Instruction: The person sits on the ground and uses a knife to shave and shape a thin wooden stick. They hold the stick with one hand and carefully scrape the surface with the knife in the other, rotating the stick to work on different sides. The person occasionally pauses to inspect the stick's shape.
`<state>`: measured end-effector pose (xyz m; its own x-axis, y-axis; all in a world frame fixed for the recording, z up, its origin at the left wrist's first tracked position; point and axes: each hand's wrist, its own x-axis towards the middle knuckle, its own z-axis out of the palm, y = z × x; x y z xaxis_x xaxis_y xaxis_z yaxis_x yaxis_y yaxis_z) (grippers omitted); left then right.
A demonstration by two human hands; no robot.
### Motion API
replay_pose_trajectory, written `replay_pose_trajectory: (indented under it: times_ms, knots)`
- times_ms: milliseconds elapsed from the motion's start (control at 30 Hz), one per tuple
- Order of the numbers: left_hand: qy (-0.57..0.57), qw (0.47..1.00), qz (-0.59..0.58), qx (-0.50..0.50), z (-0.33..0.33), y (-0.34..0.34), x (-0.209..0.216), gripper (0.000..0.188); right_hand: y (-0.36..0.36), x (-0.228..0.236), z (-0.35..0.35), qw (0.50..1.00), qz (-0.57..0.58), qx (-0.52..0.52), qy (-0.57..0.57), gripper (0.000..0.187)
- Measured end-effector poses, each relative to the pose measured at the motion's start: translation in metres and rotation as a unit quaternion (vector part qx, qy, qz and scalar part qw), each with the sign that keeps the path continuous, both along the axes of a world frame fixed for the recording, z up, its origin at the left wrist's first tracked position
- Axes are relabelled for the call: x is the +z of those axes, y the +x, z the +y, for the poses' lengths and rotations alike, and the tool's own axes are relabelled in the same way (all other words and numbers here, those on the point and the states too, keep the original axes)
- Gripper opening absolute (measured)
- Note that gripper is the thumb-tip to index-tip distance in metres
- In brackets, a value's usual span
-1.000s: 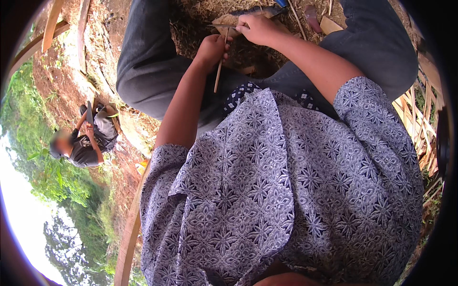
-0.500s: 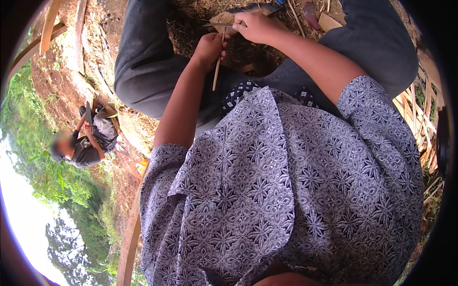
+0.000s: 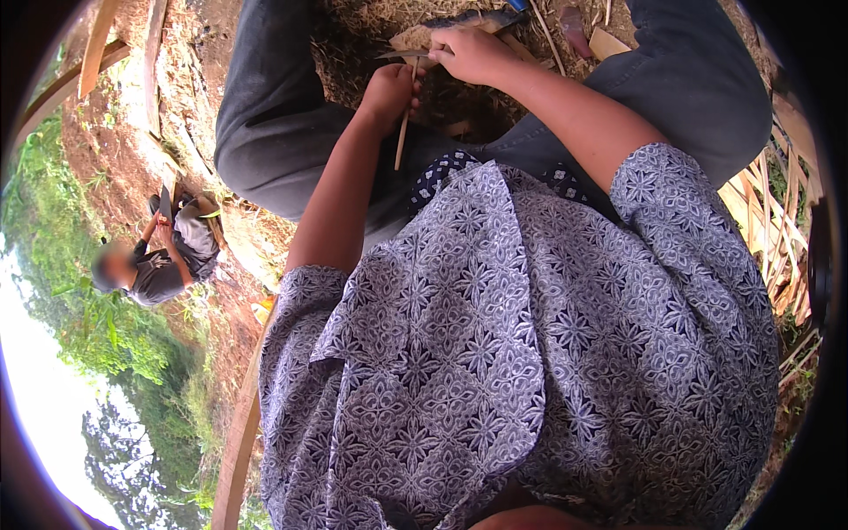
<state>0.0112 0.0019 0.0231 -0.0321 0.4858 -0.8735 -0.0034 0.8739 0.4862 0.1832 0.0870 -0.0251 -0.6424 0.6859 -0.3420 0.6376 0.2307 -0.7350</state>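
Observation:
My left hand [image 3: 389,91] is closed round a thin pale wooden stick [image 3: 402,141], whose lower end points back toward my lap. Just beyond that fist, the stick's upper end meets a narrow knife blade [image 3: 404,55] lying crosswise over it. My right hand [image 3: 464,55] grips the knife, its fingers hiding the handle. Both hands are close together between my bent knees. Behind the blade is a pale piece of wood [image 3: 424,35] with a dark edge, partly covered by my right hand.
Shavings and dry bits cover the ground [image 3: 353,44] between my legs. A brown sheath-like piece [image 3: 576,31] and a flat wood offcut [image 3: 609,42] lie beyond my right hand. Split strips [image 3: 768,230] are piled at far right. Another person [image 3: 181,243] sits at left holding a long blade.
The blade and my right hand have shifted slightly nearer and a little left on the stick. My left hand keeps nearly the same place and hold.

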Motion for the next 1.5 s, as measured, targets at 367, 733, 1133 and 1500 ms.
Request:
replay_pose_trajectory:
  times_ms: [367, 733, 1133, 1500]
  knots:
    - [-0.003, 1.000, 0.011, 0.001, 0.002, 0.003, 0.010, 0.043, 0.007, 0.041, 0.011, 0.977, -0.130, -0.030, -0.168, 0.023]
    - [0.141, 0.881, 0.242, -0.381, -0.019, -0.001, 0.055, 0.066, 0.000, -0.013, 0.014, 0.961, -0.070, -0.047, -0.264, 0.045]
    - [0.258, 0.966, 0.016, 0.024, -0.019, -0.056, 0.060, 0.024, -0.001, -0.002, 0.049, 0.967, -0.056, -0.022, -0.247, 0.034]
    - [0.346, 0.889, 0.263, 0.144, 0.004, -0.044, 0.053, 0.019, -0.019, 0.020, 0.027, 0.993, -0.011, -0.082, -0.087, 0.048]
